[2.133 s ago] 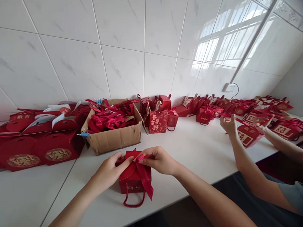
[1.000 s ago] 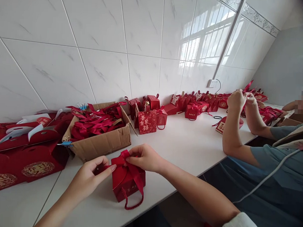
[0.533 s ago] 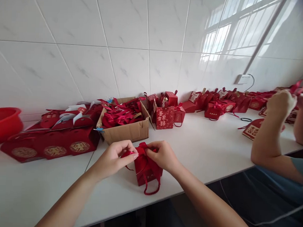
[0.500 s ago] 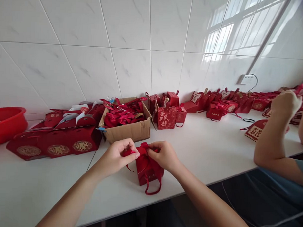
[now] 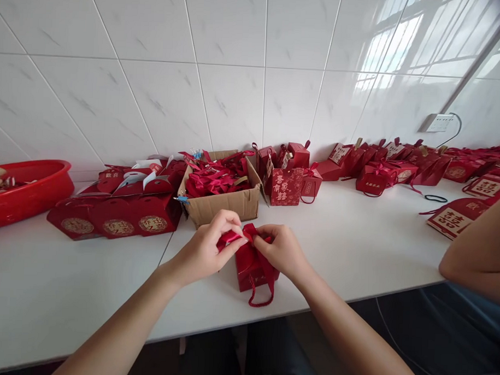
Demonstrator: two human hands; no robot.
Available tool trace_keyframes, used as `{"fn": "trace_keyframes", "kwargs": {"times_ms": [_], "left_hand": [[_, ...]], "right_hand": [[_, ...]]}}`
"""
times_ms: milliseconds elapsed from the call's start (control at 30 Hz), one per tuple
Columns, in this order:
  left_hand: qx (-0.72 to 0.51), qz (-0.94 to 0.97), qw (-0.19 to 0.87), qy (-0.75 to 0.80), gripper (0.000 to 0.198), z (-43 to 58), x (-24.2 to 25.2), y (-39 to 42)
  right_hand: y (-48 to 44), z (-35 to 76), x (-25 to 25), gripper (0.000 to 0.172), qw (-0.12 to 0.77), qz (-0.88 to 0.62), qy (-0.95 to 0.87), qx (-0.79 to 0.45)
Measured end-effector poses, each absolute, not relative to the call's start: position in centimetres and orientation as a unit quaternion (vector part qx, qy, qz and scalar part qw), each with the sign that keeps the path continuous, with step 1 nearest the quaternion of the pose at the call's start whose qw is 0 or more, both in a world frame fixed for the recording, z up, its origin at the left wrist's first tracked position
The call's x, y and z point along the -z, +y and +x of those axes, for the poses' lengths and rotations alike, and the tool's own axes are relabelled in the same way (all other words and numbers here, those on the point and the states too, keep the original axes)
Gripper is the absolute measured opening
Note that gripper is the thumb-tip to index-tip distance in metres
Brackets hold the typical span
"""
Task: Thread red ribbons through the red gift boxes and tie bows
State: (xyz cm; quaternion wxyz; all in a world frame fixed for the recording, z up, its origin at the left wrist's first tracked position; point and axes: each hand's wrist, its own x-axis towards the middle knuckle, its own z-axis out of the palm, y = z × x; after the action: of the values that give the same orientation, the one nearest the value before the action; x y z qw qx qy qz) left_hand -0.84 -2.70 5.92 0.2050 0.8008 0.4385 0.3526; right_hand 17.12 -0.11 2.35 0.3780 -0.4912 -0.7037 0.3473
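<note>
A small red gift box (image 5: 246,276) sits on the white table close to its front edge, its twisted cord handle (image 5: 261,304) hanging toward me. Red ribbon (image 5: 230,239) lies across the top of the box. My left hand (image 5: 215,244) pinches one part of the ribbon between thumb and fingers, at the box's upper left. On the other side, my right hand (image 5: 281,249) is closed on the ribbon at the top of the box, thumb and forefinger together. The fingers of both hands nearly meet there and hide part of the ribbon.
Behind my hands stands a cardboard box (image 5: 224,208) full of red ribbons. Red boxes (image 5: 117,222) and a red basin (image 5: 36,199) are at left. More red gift boxes (image 5: 377,178) line the wall. A co-worker's arm (image 5: 479,250) rests at the right edge.
My view has turned right, shifting the scene leftward-to-rightward in frame. My hands stay on the ribbon, with the left pulled closer to the right. The co-worker's raised hand is out of view.
</note>
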Motion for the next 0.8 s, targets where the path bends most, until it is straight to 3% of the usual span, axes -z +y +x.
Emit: {"fn": "trace_keyframes", "kwargs": {"times_ms": [133,400,633,800], "left_hand": [[-0.332,0.823,0.227,0.401,0.023,-0.2,-7.4,-2.0],[-0.150,0.869,0.276,0.382,0.039,1.0,-12.4,0.4],[-0.128,0.867,0.318,0.361,0.039,1.7,-13.3,2.7],[-0.074,0.872,0.361,0.323,0.045,1.9,-14.4,4.2]], "right_hand": [[-0.4,17.0,-2.6,0.025,0.374,-0.499,-0.705,-0.338],[-0.3,17.1,-3.0,0.021,0.338,-0.520,-0.712,-0.330],[-0.5,17.7,-3.4,0.018,0.320,-0.444,-0.759,-0.353],[-0.5,17.6,-3.1,0.029,0.331,-0.436,-0.766,-0.337]]}}
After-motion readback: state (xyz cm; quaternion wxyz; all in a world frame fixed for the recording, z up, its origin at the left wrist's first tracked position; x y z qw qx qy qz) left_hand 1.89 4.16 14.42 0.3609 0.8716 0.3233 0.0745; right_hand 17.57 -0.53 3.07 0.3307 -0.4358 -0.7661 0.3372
